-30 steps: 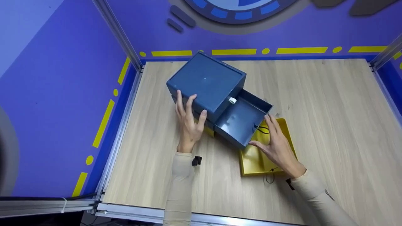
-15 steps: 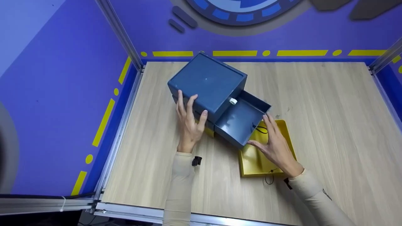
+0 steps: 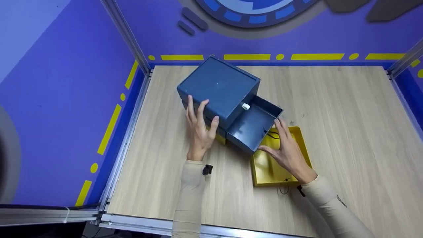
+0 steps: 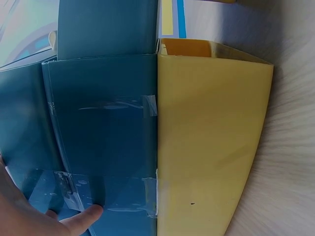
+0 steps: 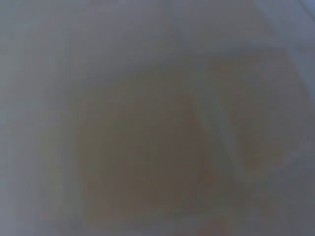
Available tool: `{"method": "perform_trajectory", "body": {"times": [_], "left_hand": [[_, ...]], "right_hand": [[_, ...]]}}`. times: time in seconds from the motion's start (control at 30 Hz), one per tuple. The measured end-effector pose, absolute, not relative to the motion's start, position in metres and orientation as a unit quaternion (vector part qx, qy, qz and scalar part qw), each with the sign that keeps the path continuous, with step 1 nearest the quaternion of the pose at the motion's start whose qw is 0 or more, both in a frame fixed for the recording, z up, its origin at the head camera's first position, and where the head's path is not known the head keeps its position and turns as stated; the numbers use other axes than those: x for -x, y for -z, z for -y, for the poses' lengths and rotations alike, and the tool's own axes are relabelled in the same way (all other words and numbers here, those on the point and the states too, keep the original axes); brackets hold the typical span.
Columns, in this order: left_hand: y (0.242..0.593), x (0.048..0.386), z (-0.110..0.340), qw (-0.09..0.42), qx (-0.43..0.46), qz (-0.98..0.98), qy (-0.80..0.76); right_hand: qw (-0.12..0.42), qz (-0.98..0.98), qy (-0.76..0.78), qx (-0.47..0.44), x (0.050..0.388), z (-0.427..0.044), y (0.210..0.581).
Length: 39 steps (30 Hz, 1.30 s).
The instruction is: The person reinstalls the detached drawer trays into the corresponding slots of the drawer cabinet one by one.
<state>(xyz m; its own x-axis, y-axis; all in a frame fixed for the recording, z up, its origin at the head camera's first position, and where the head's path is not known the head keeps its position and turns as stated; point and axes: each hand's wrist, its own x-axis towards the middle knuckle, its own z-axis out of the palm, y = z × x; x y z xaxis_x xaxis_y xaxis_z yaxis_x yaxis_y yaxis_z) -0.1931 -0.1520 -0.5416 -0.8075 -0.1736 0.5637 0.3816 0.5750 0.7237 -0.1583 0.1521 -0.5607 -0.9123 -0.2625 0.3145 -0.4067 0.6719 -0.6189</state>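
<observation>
A dark blue drawer cabinet (image 3: 218, 86) stands at an angle, its upper compartment bearing a white pull tab (image 3: 245, 106). Below that, a dark blue drawer (image 3: 252, 127) sticks out, with a black cord loop at its front. My left hand (image 3: 201, 132) rests along the cabinet's near side, fingers extended; a fingertip touches taped blue plastic in the left wrist view. Against the drawer's front edge lie the thumb and fingers of my right hand (image 3: 290, 153), spread and fairly straight. The right wrist view is too blurred to read.
A yellow bottom section (image 4: 211, 137) sits under the blue ones. The yellow drawer (image 3: 264, 175), with its own cord loop, lies low at the right, partly beneath the blue drawer and right hand. Purple panels (image 3: 251, 43) wall the wooden table's back and left.
The blue drawer has slid slightly inward, up and left, and my right hand has moved along with it. My left hand has stayed on the cabinet's side.
</observation>
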Motion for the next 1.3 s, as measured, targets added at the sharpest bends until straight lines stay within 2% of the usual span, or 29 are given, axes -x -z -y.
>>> {"method": "perform_trajectory", "body": {"times": [0.9,1.3], "left_hand": [[0.543,0.193,0.153,0.304,0.065,0.832,0.459],[0.543,0.195,0.151,0.319,0.073,0.824,0.462]], "right_hand": [[0.058,0.922,-0.344,-0.170,0.167,-0.141,0.550],[0.078,0.924,-0.330,-0.175,0.169,-0.136,0.547]]}}
